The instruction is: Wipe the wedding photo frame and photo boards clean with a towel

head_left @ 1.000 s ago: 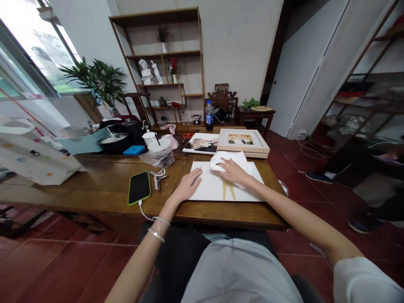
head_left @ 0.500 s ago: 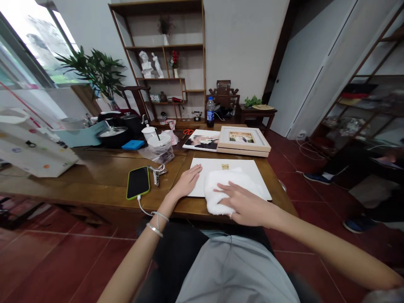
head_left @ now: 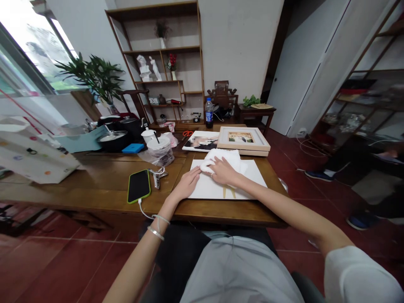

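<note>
A white board (head_left: 255, 177) lies flat at the table's front edge, with a pale gold mark low on its face. My left hand (head_left: 188, 183) rests on the board's left edge, fingers stretched out and holding nothing. Under my right hand (head_left: 223, 171) is a fluffy white towel (head_left: 232, 157), bunched near the board's far left part. My right fingers press into the towel and grip it, close to my left fingertips. The towel covers part of the board's far edge.
Behind the board are a framed picture (head_left: 263, 145) and a photo panel (head_left: 192, 142). A phone (head_left: 139, 186) on a cable and a silvery tool (head_left: 158, 176) lie to the left. Farther back stand a bagged cup (head_left: 158, 145) and a bottle (head_left: 208, 114). A person's leg (head_left: 339, 165) shows at right.
My right hand has slid the towel away from me and leftward, from the board's near side to its far left part. The gold mark near the front now shows. My left hand has stayed.
</note>
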Tool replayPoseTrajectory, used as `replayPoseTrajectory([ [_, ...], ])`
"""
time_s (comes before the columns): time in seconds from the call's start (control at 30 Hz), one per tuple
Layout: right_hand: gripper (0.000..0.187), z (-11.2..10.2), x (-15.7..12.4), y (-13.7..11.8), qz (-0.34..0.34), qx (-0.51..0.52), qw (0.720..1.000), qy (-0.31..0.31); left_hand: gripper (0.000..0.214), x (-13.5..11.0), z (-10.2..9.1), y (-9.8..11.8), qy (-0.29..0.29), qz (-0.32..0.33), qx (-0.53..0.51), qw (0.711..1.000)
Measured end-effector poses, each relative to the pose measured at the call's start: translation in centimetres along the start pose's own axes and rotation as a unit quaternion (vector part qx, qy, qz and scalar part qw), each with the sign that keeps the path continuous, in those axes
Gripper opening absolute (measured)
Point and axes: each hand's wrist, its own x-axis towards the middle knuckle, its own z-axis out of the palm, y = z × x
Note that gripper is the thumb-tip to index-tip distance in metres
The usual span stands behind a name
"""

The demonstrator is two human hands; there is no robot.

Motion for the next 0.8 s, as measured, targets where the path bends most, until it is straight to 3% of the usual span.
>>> replayPoseTrajectory([
  [0.17, 0.037, -0.4, -3.6, -3.6, -0.046, -0.015, 0.999, -0.023, 0.053, 0.0, 0.1, 0.0, -0.002, -0.004, -0.009, 1.0],
  [0.3, 0.036, -2.1, -7.6, -6.5, -0.129, -0.008, 0.991, -0.043, 0.05, -0.2, 0.0, 0.0, 0.004, -0.011, -0.017, 1.0],
  [0.4, 0.034, -3.3, -9.0, -7.3, -0.166, 0.03, 0.984, -0.056, 0.047, -0.3, 0.0, 0.1, 0.006, 0.004, -0.025, 1.0],
  [0.57, 0.033, -3.7, -7.4, -4.9, -0.105, 0.109, 0.987, -0.059, 0.045, -0.2, 0.2, -0.1, 0.011, -0.001, -0.02, 1.0],
  [0.8, 0.044, -2.8, -1.6, 1.2, 0.031, 0.181, 0.983, -0.024, 0.049, 0.0, 0.3, -0.2, 0.001, -0.006, -0.002, 1.0],
])
